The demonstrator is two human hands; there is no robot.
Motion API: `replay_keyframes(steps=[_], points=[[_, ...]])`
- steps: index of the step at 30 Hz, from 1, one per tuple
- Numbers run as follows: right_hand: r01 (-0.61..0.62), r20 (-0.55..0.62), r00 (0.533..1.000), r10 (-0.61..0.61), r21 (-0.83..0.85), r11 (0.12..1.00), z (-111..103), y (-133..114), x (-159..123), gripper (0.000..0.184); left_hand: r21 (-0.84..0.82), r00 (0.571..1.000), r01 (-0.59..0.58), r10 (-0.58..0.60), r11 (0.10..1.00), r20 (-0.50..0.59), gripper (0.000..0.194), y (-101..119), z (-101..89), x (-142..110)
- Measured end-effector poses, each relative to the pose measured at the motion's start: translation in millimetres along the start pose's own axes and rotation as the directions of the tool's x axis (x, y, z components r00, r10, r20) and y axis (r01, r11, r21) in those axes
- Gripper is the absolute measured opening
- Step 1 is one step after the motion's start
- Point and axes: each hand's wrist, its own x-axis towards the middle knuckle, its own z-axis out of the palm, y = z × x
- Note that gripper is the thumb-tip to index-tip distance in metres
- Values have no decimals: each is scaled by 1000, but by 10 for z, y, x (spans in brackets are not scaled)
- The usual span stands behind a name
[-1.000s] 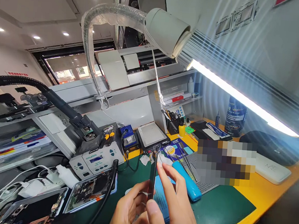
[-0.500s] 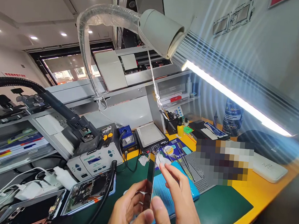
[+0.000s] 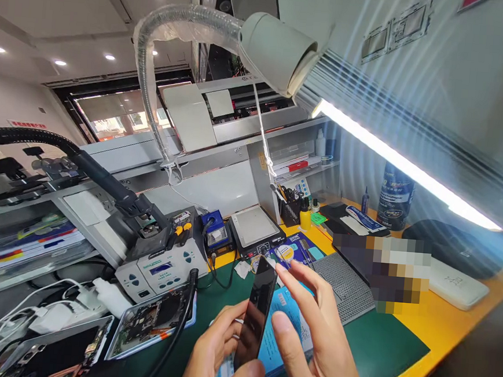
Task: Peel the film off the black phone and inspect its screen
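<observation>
A smartphone point(image 3: 255, 314) stands tilted upright in my left hand point(image 3: 216, 354), its dark, glossy face turned partly toward me. The thumb lies along its lower edge and the fingers wrap behind its left side. To the right of it, my right hand point(image 3: 318, 333) has thumb and fingers spread. Its index fingertip is close to the phone's upper right edge; whether they touch I cannot tell. Beneath the hands lies a light blue packet point(image 3: 280, 342) with print on it, partly covered by them, on a green mat point(image 3: 389, 344).
At left stand a grey control station point(image 3: 162, 271) and an opened device point(image 3: 149, 320) showing its circuit boards, crossed by a black hose point(image 3: 174, 339). A heating plate point(image 3: 255, 226) sits behind. A grey perforated mat point(image 3: 348, 286) is at right. A lit lamp point(image 3: 393, 159) hangs above.
The phone has turned from nearly edge-on to show more of its dark face. My right hand has shifted right, its thumb now farther from the phone.
</observation>
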Motion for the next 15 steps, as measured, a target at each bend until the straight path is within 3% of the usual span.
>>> replay_keyframes(steps=[5, 11, 15], points=[[-15, -19, 1000, 16, 63, 998, -7, 39, 6, 40, -3, 997, -30, 30, 1000, 65, 100, 36, -34, 1], [-31, -93, 995, 44, 135, 990, -36, 95, -9, 30, -73, 998, -69, 69, 995, -14, 88, 14, -36, -30], [-14, -132, 991, 31, 132, 991, -66, 120, -21, 26, -110, 997, -72, 72, 991, -3, 86, -13, -43, -32]])
